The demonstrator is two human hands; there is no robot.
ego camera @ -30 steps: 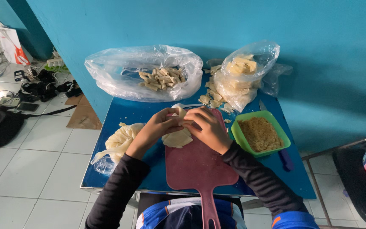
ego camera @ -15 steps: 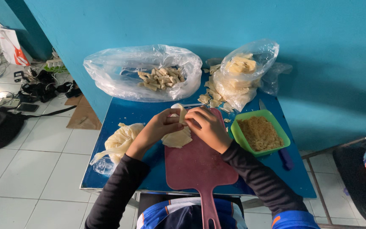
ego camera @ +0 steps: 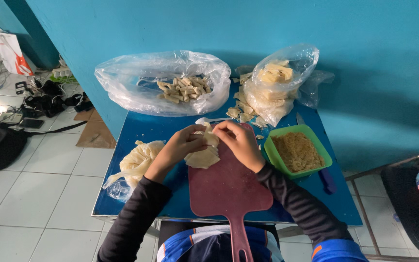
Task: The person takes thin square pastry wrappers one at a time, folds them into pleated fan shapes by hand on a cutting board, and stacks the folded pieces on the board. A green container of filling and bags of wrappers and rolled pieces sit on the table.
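Both hands met at the far end of the red board (ego camera: 229, 189), over a pale wrapper (ego camera: 202, 156) lying there. The left hand (ego camera: 180, 148) pinched the wrapper's upper edge between thumb and fingers; the right hand (ego camera: 241, 143) curled closed over the same edge, fingertips pressing it down. Whether filling sat under the fold could not be told.

Handling, as judged: the wrapper looked thin, limp and light, likely to tear or stick if pulled hard. Best taken by its edges with fingertips, the board bearing the rest.

Count:
- one board, handle toward the person
- one green tub (ego camera: 298, 151) of brown crumbly filling, just right of the board
- one heap of spare wrappers (ego camera: 139, 160) in plastic, left of the board
- two clear bags at the wall: the wide bag (ego camera: 163, 85) with short pale rolls, too many to count; the upright bag (ego camera: 277, 82) with pale folded pieces
- one white spoon (ego camera: 204, 120) just past the board
- one knife (ego camera: 323, 177), partly hidden behind the tub
- loose scraps (ego camera: 241, 109) by the upright bag

All sat on one blue table (ego camera: 136, 204).
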